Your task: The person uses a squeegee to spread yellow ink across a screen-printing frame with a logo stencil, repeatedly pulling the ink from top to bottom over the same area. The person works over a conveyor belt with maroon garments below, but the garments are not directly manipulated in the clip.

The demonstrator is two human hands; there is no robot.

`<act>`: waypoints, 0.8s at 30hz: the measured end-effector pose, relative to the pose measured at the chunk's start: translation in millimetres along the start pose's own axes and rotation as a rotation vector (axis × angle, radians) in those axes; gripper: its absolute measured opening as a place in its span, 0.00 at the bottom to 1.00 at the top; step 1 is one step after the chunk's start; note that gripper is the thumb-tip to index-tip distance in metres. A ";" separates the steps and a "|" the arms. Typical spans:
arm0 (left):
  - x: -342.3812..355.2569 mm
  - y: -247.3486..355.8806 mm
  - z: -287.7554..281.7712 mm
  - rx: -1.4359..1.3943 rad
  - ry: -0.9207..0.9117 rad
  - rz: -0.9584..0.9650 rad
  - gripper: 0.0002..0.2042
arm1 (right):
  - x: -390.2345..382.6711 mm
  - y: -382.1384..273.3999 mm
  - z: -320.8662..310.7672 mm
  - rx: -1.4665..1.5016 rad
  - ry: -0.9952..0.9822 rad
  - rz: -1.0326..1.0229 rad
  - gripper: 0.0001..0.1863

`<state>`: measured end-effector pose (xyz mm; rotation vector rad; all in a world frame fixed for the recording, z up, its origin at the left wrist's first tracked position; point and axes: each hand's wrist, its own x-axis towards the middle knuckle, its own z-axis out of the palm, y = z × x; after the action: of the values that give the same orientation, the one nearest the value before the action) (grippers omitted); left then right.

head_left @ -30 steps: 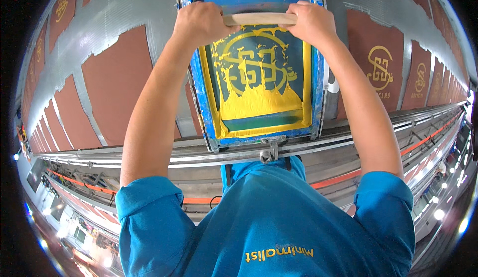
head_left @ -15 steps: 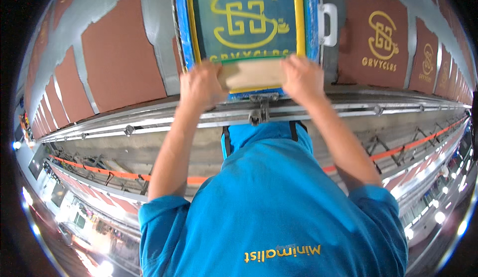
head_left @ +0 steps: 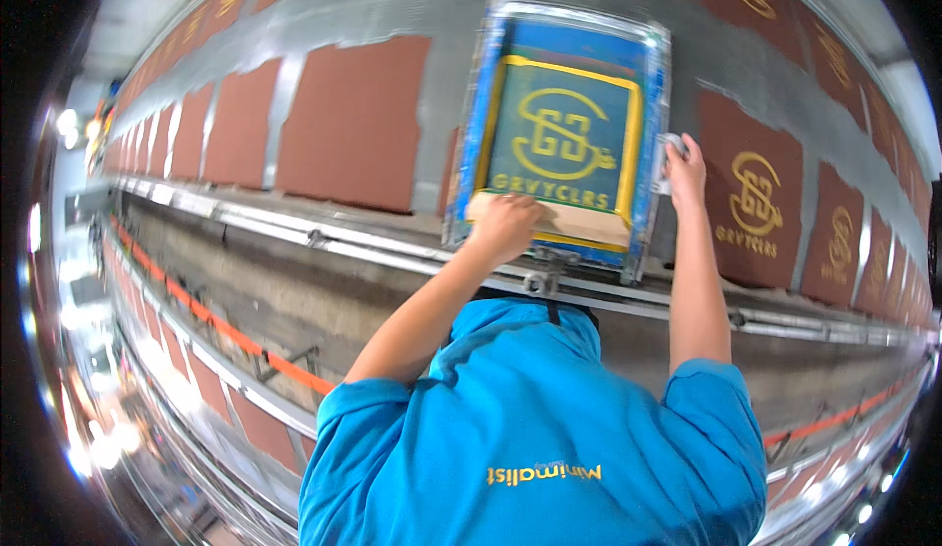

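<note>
A screen-printing frame (head_left: 574,46) with blue and silver edges lies on the long grey table (head_left: 442,1); its mesh shows a yellow-rimmed looping emblem with lettering. My left hand (head_left: 505,220) is closed on a pale wooden squeegee (head_left: 584,220) resting across the lower end of the mesh. My right hand (head_left: 687,168) grips a white handle (head_left: 663,181) on the frame's right side. Just right of it lies a brown fabric panel (head_left: 726,129) printed in yellow, and a plain brown panel (head_left: 348,124) is on the left.
Rows of brown panels stretch to both sides and along the far edge. A metal rail (head_left: 383,247) runs along the near edge below the frame. Behind it are a grey walkway (head_left: 275,296) and an orange rail (head_left: 221,320) along another row of panels.
The squeegee has come down from the screen's top to its lower end, leaving the mesh thinly inked. My right hand has left the squeegee for the side handle. The view has shifted.
</note>
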<state>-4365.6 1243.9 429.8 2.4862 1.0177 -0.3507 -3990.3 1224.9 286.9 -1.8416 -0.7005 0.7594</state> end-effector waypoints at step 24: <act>-130.9 -394.5 -155.0 0.089 -0.043 0.095 0.24 | -149.7 -189.3 400.1 0.209 0.174 -0.011 0.21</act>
<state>-4727.2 1490.9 500.8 2.5840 0.8816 -0.4270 -4414.2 1405.8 363.6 -1.6883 -0.4993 0.6317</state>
